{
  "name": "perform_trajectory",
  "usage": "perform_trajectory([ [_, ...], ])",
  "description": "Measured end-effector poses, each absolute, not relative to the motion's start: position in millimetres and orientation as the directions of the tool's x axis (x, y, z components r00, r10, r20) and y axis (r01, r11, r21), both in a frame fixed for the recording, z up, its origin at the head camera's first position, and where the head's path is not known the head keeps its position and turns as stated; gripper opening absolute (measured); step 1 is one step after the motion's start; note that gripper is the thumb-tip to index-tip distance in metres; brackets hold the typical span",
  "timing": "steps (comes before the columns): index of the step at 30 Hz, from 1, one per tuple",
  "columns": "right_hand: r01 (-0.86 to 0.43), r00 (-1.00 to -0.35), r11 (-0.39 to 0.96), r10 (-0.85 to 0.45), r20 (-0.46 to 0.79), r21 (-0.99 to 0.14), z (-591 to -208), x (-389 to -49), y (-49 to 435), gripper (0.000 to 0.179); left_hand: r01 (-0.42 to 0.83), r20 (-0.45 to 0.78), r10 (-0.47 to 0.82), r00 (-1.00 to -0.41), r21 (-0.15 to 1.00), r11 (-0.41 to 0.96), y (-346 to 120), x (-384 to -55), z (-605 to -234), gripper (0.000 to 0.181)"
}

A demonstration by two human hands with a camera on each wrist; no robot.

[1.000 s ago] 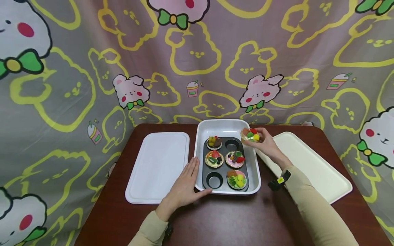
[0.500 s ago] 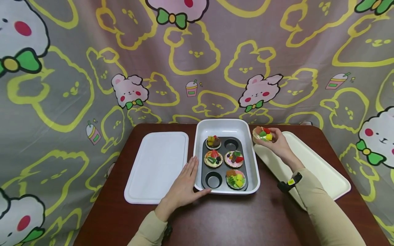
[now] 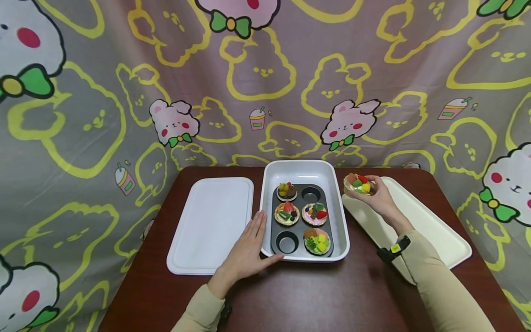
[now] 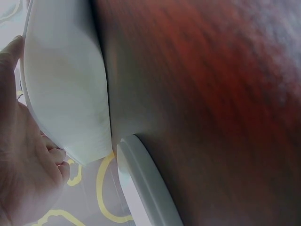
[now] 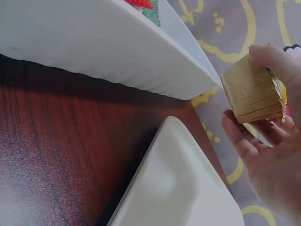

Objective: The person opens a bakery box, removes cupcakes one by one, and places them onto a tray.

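Observation:
My right hand (image 3: 380,200) pinches a fruit tart (image 3: 356,183) between thumb and fingers, just above the far end of a cream tray (image 3: 423,223). In the right wrist view the tart's pale pleated case (image 5: 253,89) is tilted. My left hand (image 3: 245,249) rests with straight fingers on the near left corner of a deep white pan (image 3: 298,170), thumb along the front rim. A dark muffin tin (image 3: 300,229) lies inside the pan. Several tarts sit in its cups, among them a kiwi-strawberry one (image 3: 287,214). The far right cup (image 3: 310,194) and near left cup (image 3: 286,242) hold nothing.
To the pan's left lies a flat white tray (image 3: 210,226), close beside my left hand. All of this stands on a dark brown table (image 3: 307,295). A patterned curtain (image 3: 249,69) hangs behind the table's far edge.
My right hand has carried the tart rightward from above the pan's right rim to over the cream tray's far end, slowing lately. The left hand stays on the pan.

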State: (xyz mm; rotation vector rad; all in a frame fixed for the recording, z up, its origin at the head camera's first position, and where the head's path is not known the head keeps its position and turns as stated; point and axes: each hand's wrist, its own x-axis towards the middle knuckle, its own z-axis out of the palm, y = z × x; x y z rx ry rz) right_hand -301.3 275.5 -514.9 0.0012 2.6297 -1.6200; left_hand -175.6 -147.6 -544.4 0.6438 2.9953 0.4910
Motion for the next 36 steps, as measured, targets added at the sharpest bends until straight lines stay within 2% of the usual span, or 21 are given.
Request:
perform_trajectory([
  [18, 0.044, -0.999, 0.466, 0.005, -0.047, -0.884, -519.3, -296.9, 285.8, 0.086, 0.401, 0.041, 0.409, -0.912, 0.313, 0.861, -148.0, -176.2, -546.2, 0.125],
  [28, 0.003, -1.000, 0.426, 0.018, 0.005, -0.905, -521.2, -299.4, 298.3, 0.074, 0.402, 0.045, 0.411, -0.911, 0.324, 0.856, -147.8, -175.7, -545.8, 0.125],
  [36, 0.010, -0.999, 0.412, 0.045, 0.009, -0.911, -524.0, -302.0, 309.5, 0.074, 0.406, 0.056, 0.412, -0.909, 0.332, 0.851, -147.5, -175.5, -544.2, 0.125],
])
